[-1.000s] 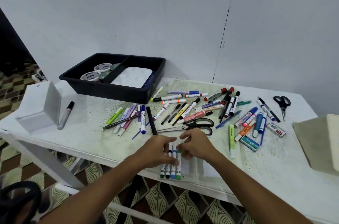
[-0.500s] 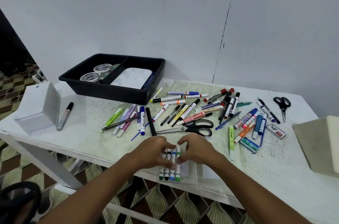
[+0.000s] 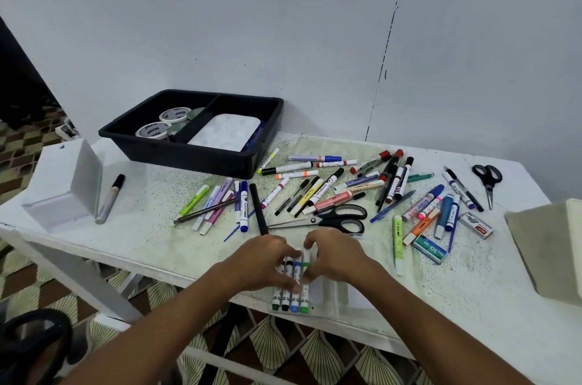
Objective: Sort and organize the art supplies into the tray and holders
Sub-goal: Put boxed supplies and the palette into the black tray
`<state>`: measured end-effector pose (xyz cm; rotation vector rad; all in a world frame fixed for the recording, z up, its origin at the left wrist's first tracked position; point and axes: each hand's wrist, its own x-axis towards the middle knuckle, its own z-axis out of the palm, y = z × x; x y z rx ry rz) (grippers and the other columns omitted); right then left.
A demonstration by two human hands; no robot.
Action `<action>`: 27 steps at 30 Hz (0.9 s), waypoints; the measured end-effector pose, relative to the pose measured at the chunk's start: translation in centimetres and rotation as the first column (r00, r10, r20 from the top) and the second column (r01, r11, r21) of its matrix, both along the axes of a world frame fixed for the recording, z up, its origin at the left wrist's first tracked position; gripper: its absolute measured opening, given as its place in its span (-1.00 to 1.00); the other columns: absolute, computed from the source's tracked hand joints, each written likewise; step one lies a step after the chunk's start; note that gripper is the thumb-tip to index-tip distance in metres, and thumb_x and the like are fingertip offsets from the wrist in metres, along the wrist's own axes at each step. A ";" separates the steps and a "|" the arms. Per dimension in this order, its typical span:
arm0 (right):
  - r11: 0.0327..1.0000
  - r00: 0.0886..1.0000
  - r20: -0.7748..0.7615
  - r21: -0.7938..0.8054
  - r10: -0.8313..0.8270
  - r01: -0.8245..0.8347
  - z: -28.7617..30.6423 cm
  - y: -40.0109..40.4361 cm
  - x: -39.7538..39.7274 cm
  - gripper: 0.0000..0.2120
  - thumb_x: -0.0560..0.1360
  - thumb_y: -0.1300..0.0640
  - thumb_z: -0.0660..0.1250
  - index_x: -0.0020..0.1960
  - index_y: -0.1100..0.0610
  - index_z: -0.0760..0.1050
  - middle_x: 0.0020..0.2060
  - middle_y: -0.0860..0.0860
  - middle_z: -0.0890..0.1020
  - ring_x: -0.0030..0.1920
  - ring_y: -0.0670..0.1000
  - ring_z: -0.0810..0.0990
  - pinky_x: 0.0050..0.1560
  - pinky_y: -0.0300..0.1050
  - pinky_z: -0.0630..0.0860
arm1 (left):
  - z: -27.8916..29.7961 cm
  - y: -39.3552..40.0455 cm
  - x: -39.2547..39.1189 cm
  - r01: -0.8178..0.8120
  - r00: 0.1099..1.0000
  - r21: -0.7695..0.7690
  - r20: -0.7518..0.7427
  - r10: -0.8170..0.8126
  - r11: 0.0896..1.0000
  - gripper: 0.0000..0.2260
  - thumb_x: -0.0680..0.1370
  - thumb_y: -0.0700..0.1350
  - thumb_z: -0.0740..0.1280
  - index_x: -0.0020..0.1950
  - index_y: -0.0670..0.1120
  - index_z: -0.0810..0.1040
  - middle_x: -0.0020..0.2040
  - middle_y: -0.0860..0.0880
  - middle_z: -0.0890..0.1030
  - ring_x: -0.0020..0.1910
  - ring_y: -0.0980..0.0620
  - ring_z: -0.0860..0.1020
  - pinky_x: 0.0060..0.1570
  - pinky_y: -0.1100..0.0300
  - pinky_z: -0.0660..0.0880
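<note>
Head-worn camera looks forward and down, close over the table (image 3: pixel 472 306).

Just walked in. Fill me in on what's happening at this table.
A person is sorting art supplies. Both hands, left hand and right hand, press on a row of four small markers lying in a clear pouch at the table's near edge. Most pens, markers and the large scissors lie scattered behind. The black tray holds tape rolls and a white palette.
</note>
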<state>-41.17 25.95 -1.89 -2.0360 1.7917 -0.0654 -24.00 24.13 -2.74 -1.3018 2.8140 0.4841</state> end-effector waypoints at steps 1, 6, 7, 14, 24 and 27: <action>1.000 1.000 -0.013 0.003 0.008 -0.008 0.1 -0.1 0.1 -0.40 0.28 -0.07 0.57 0.24 0.04 0.46 0.17 -0.01 0.53 0.15 0.04 0.51 -0.05 -0.12 0.40 | 0.1 0.0 0.0 0.008 1.000 -0.004 0.009 -0.008 1.000 -0.37 0.37 0.28 0.42 0.36 0.02 0.47 -0.11 0.08 0.47 -0.15 0.14 0.37 -0.27 0.23 0.23; 0.998 0.999 -0.038 0.047 0.037 -0.035 0.5 -0.7 0.2 -0.42 0.26 -0.08 0.58 0.19 0.04 0.46 0.13 -0.02 0.54 0.09 0.03 0.51 -0.10 -0.12 0.38 | 0.3 -0.4 -0.2 0.043 0.997 -0.042 0.065 -0.040 0.998 -0.40 0.35 0.31 0.42 0.28 0.02 0.53 -0.03 0.03 0.55 -0.05 0.07 0.46 -0.19 0.19 0.29; 0.997 0.998 -0.039 0.060 0.044 -0.042 0.5 -0.8 0.2 -0.43 0.26 -0.08 0.58 0.18 0.04 0.46 0.12 -0.02 0.54 0.08 0.03 0.51 -0.12 -0.12 0.38 | 0.3 -0.5 -0.2 0.048 0.997 -0.050 0.070 -0.045 0.998 -0.39 0.35 0.32 0.41 0.29 0.02 0.52 -0.02 0.03 0.55 -0.02 0.07 0.47 -0.18 0.19 0.29; 0.969 0.992 -0.031 0.218 0.123 -0.113 2.0 -2.8 0.1 -0.51 0.33 -0.02 0.55 0.17 0.09 0.47 0.11 0.03 0.54 -0.06 0.04 0.58 -0.19 -0.12 0.49 | -0.5 -0.7 0.7 0.086 0.996 -0.089 -0.015 -0.088 0.992 -0.42 0.37 0.32 0.38 0.28 0.05 0.53 -0.01 0.02 0.54 -0.02 0.07 0.44 -0.15 0.19 0.33; 0.980 0.962 0.231 -0.099 -0.147 0.174 1.6 -10.3 -1.9 -0.85 0.49 0.12 0.38 0.05 0.09 0.59 0.00 0.03 0.58 -0.09 0.03 0.59 -0.04 -0.08 0.53 | -0.5 -8.9 2.8 -0.293 0.903 -0.173 -0.372 0.213 0.940 -0.75 0.51 -0.07 0.39 0.16 -0.10 0.60 -0.14 0.07 0.55 -0.10 0.10 0.46 -0.06 0.20 0.42; 0.952 0.938 0.271 -0.157 -0.216 0.264 1.0 -12.6 -2.5 -0.86 0.53 0.15 0.34 0.05 0.14 0.62 -0.19 0.00 0.60 -0.32 -0.04 0.56 -0.18 -0.08 0.54 | -0.5 -11.7 2.0 -0.324 0.913 -0.167 -0.312 0.262 0.931 -0.74 0.50 -0.04 0.38 0.15 -0.08 0.60 -0.03 -0.04 0.62 -0.02 -0.01 0.53 0.00 0.10 0.48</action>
